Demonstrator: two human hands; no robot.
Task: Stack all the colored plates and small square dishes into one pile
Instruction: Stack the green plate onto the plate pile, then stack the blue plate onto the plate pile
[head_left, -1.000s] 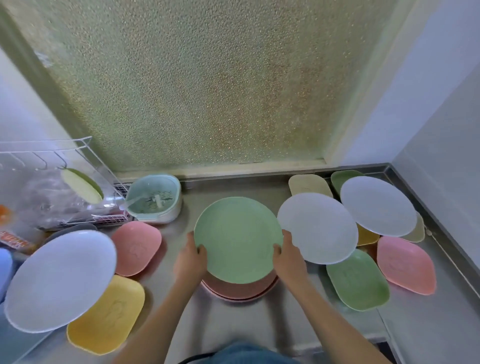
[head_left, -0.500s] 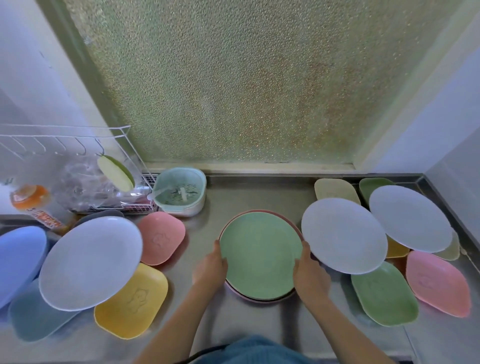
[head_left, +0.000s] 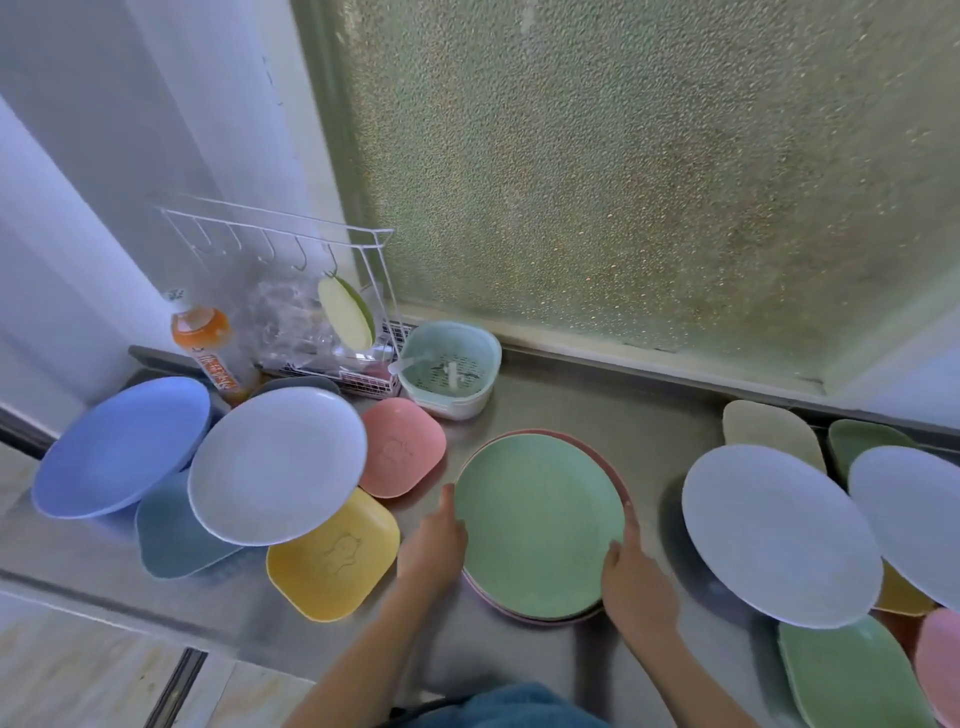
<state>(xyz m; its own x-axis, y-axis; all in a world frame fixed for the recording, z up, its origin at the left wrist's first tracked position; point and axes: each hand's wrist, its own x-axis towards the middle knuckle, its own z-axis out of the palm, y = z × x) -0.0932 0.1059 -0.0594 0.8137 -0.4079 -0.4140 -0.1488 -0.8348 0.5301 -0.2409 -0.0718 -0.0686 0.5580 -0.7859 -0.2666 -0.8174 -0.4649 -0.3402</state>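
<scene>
A green round plate (head_left: 537, 525) lies on a pink round plate (head_left: 618, 478) in the middle of the steel counter. My left hand (head_left: 434, 545) touches the pile's left rim and my right hand (head_left: 636, 584) grips its right rim. To the left lie a blue plate (head_left: 122, 447), a white plate (head_left: 278, 462), a pink square dish (head_left: 402, 447), a yellow square dish (head_left: 332, 564) and a grey-blue dish (head_left: 169, 540). To the right lie two white plates (head_left: 779, 535) (head_left: 914, 514) over green (head_left: 852, 675), beige (head_left: 769, 426), yellow and pink dishes.
A mint strainer basket (head_left: 449, 366) stands behind the pile near the frosted window. A white wire rack (head_left: 291, 291) with a plastic bag and a green-white dish, and an orange bottle (head_left: 208, 348), stand at the back left. The counter's front edge (head_left: 130, 597) runs along the lower left.
The green plate came down onto the pink plate and now rests on it. The view swung left, bringing the blue plate and the bottle into sight.
</scene>
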